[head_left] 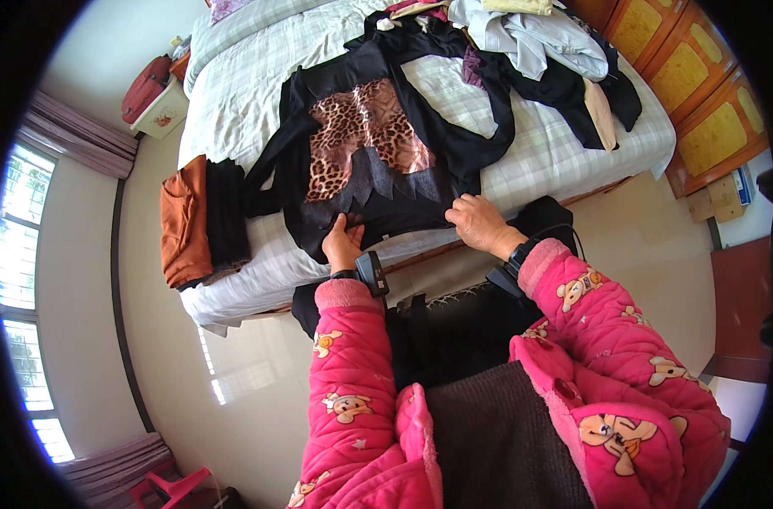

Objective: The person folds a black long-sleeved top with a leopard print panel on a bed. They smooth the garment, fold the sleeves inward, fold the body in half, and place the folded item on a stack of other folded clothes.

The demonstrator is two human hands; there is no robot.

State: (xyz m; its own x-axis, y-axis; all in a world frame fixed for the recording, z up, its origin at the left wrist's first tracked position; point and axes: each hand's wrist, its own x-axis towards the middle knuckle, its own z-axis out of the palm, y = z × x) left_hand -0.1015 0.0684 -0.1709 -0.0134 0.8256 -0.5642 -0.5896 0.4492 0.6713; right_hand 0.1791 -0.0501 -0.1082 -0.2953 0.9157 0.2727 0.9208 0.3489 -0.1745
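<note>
A black long-sleeved top (386, 222) with a leopard-print panel lies spread on the bed, its hem toward me and its sleeves out to both sides. My left hand (342, 243) is closed on the hem near its left part, the thumb on top of the cloth. At the hem's right corner my right hand (481, 224) pinches the edge between thumb and curled fingers. Both hands are at the bed's near edge, and the hem between them hangs fairly straight. Each wrist wears a dark band with a small device.
Folded orange (185, 222) and black clothes (226, 216) lie at the bed's left corner. A heap of loose garments (539, 51) covers the far right of the checked bedspread (556, 174). Wooden cabinets (700, 93) stand at right. A red bag (146, 89) rests on a white box (162, 114) at left.
</note>
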